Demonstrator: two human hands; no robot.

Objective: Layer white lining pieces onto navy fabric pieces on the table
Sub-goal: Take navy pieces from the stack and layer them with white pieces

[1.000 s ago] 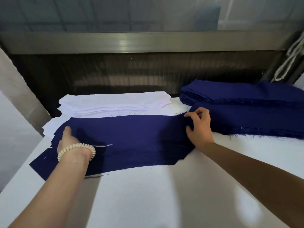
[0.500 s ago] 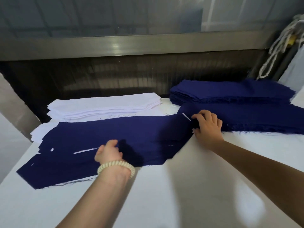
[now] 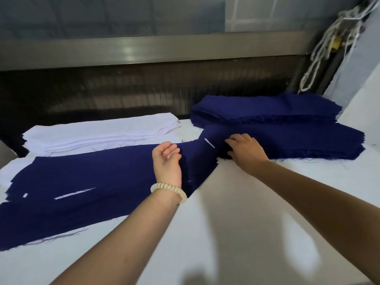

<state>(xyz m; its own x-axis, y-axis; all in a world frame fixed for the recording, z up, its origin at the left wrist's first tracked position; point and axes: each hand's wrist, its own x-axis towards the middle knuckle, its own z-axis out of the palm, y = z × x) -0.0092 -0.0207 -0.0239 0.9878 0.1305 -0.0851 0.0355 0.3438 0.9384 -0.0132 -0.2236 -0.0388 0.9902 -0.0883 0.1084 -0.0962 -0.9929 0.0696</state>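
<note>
Head view: long navy piece [image 3: 92,182] lies flat on the white counter [image 3: 246,223], running from the near left edge up toward centre. White lining shows under its far left edge [image 3: 12,167]. Two thin white slits show in its left part, and a short white strip [image 3: 209,143] lies at its far right end.

Left hand [image 3: 167,161] is over the right part of the navy piece, palm turned up, fingers loosely curled, grasping nothing. Cannot tell if it touches the cloth. Beaded bracelet [image 3: 168,189] on that wrist.

Right hand [image 3: 245,151] is palm down just right of the white strip, where the navy piece meets the navy stack [image 3: 298,138]. Fingers are bent onto the cloth, thumb at the near edge. Cannot tell whether it pinches a layer or only presses. The hands are near each other, the strip between them.

Second navy pile [image 3: 267,108] sits behind the first one, far right. White lining stack [image 3: 102,130] lies far left, just behind the navy piece. Metal rail [image 3: 144,50] runs along the back. White cords [image 3: 324,48] hang at top right.
</note>
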